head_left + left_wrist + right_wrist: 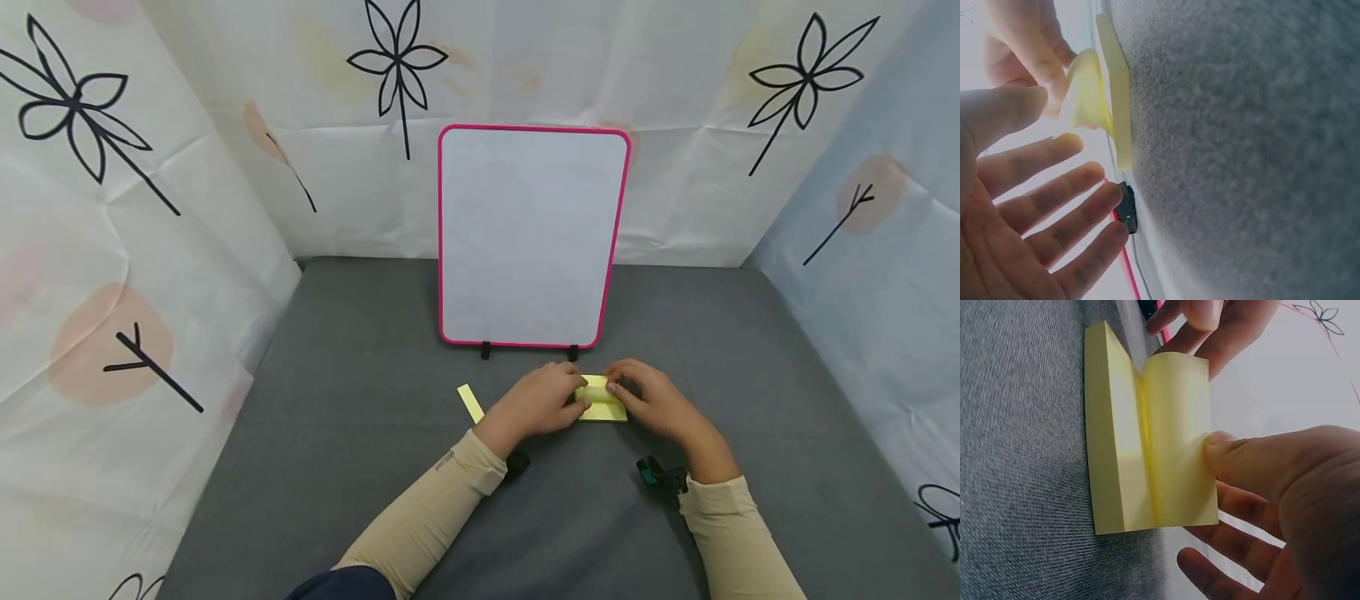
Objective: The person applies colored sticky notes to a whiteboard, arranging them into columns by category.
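Observation:
A thick pad of yellow sticky notes (pixel 603 412) lies on the grey cloth in the head view. Its top sheet (pixel 1180 444) is lifted and curls back from the pad in the right wrist view. My right hand (pixel 654 402) pinches the edge of that sheet between thumb and fingers. At the pad's other side is my left hand (pixel 538 402), its fingers spread and fairly straight, fingertips close to the curled sheet in the left wrist view. A narrow yellow strip (pixel 470 403) lies beside the left wrist, partly hidden by it.
A white board with a pink rim (pixel 525 343) stands upright behind the hands on small black feet (pixel 486 350). Printed cloth walls (pixel 337 192) enclose the back and sides of the grey tabletop (pixel 360 358). Dark wrist gear (pixel 662 475) hangs at the right cuff.

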The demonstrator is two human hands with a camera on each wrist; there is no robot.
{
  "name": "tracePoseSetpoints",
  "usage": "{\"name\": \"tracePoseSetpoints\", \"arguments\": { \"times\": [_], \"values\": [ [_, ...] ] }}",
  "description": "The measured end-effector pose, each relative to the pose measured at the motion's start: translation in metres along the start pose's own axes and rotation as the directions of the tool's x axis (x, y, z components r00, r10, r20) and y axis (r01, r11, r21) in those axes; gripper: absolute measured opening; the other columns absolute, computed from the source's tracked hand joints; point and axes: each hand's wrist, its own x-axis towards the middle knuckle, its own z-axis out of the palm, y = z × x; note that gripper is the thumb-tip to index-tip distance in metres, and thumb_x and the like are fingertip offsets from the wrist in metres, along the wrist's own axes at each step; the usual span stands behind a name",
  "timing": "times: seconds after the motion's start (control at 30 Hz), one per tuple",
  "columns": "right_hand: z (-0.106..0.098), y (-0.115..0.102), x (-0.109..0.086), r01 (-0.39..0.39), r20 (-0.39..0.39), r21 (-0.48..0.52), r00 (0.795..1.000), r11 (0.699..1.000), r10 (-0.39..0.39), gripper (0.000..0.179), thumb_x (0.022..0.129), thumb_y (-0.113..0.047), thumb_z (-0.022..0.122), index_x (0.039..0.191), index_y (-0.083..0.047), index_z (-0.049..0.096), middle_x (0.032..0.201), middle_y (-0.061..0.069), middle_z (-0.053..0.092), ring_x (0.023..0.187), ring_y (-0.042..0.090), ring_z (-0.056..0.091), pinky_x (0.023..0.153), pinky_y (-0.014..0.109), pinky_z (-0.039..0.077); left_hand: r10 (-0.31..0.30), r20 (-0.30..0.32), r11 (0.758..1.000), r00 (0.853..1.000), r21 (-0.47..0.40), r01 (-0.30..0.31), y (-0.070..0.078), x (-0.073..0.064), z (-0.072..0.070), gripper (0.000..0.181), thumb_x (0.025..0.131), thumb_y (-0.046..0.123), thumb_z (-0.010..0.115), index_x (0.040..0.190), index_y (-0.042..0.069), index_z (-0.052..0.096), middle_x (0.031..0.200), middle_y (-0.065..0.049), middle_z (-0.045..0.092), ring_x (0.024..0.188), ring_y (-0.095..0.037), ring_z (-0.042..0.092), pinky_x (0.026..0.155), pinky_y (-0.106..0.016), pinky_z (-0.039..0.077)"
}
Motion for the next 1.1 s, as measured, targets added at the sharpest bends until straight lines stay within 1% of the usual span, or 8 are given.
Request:
{"name": "tracePoseSetpoints", "arguments": {
  "times": [0.2,0.33,0.4,0.5,0.63,0.77,0.93,1.1],
  "values": [
    [0.002,0.006,0.004,-0.018,0.005,-0.002,1.0,1.0,0.018,0.01,0.099,-0.015,0.058,0.093,-0.012,0.065,0.122,0.017,0.062,0.115,0.036,0.058,0.093,0.058,0.047,0.023,-0.075,1.0,0.997,0.011,-0.022,0.0,-0.003,-0.001,0.034,0.099,0.036,0.056,0.122,0.014,0.066,0.123,0.0,0.061,0.102,-0.011,0.059,0.084,-0.024,0.051],
    [0.002,0.012,0.006,-0.04,-0.013,-0.029,0.999,0.999,0.039,0.013,0.1,-0.015,0.056,0.092,-0.009,0.064,0.123,0.02,0.061,0.117,0.039,0.054,0.097,0.059,0.041,0.073,-0.143,0.997,0.987,0.003,-0.074,0.004,-0.004,-0.004,0.029,0.099,0.03,0.056,0.118,0.013,0.069,0.124,-0.001,0.061,0.105,-0.012,0.059,0.084,-0.022,0.052],
    [0.001,0.014,0.008,-0.049,-0.022,-0.039,0.999,0.998,0.048,0.013,0.1,-0.015,0.056,0.091,-0.008,0.063,0.123,0.02,0.061,0.118,0.04,0.053,0.098,0.059,0.039,0.104,-0.153,0.995,0.983,0.017,-0.102,0.008,-0.004,-0.005,0.026,0.1,0.028,0.056,0.116,0.014,0.07,0.12,-0.001,0.062,0.102,-0.011,0.06,0.083,-0.02,0.051],
    [0.0,0.017,0.01,-0.058,-0.025,-0.032,0.998,0.998,0.057,0.013,0.099,-0.015,0.057,0.091,-0.007,0.063,0.124,0.021,0.06,0.118,0.04,0.053,0.097,0.059,0.041,0.128,-0.126,0.992,0.984,0.035,-0.124,0.011,-0.005,-0.003,0.021,0.1,0.026,0.056,0.111,0.016,0.071,0.11,0.001,0.063,0.092,-0.008,0.059,0.077,-0.018,0.049],
    [0.0,0.02,0.013,-0.063,-0.02,-0.017,0.998,0.998,0.063,0.013,0.099,-0.014,0.058,0.091,-0.005,0.063,0.125,0.022,0.059,0.119,0.041,0.053,0.096,0.059,0.043,0.123,-0.051,0.991,0.991,0.052,-0.12,0.015,-0.005,0.002,0.018,0.101,0.026,0.055,0.104,0.017,0.071,0.099,0.003,0.061,0.081,-0.007,0.053,0.07,-0.018,0.045],
    [0.001,0.023,0.016,-0.076,-0.015,-0.011,0.997,0.997,0.076,0.014,0.099,-0.015,0.057,0.093,-0.005,0.063,0.128,0.023,0.058,0.12,0.042,0.052,0.097,0.06,0.043,0.1,0.007,0.993,0.995,0.069,-0.101,0.018,-0.004,0.005,0.019,0.102,0.026,0.053,0.102,0.019,0.071,0.101,0.003,0.062,0.079,-0.006,0.053,0.07,-0.018,0.046],
    [0.001,0.026,0.017,-0.083,-0.008,-0.015,0.997,0.996,0.082,0.013,0.099,-0.015,0.058,0.093,-0.004,0.063,0.129,0.023,0.057,0.12,0.041,0.052,0.097,0.059,0.043,0.089,0.009,0.992,0.996,0.089,-0.089,0.02,-0.002,0.008,0.019,0.102,0.026,0.053,0.099,0.019,0.07,0.107,0.003,0.064,0.084,-0.008,0.057,0.072,-0.02,0.048],
    [-0.001,0.023,0.016,-0.063,-0.024,-0.043,0.998,0.997,0.062,0.013,0.098,-0.015,0.06,0.091,-0.006,0.064,0.122,0.021,0.059,0.114,0.039,0.055,0.092,0.057,0.045,0.088,0.006,0.988,0.996,0.125,-0.088,0.021,-0.003,0.008,0.019,0.101,0.022,0.052,0.093,0.018,0.069,0.106,0.003,0.064,0.083,-0.01,0.057,0.068,-0.022,0.049]
  ]
}}
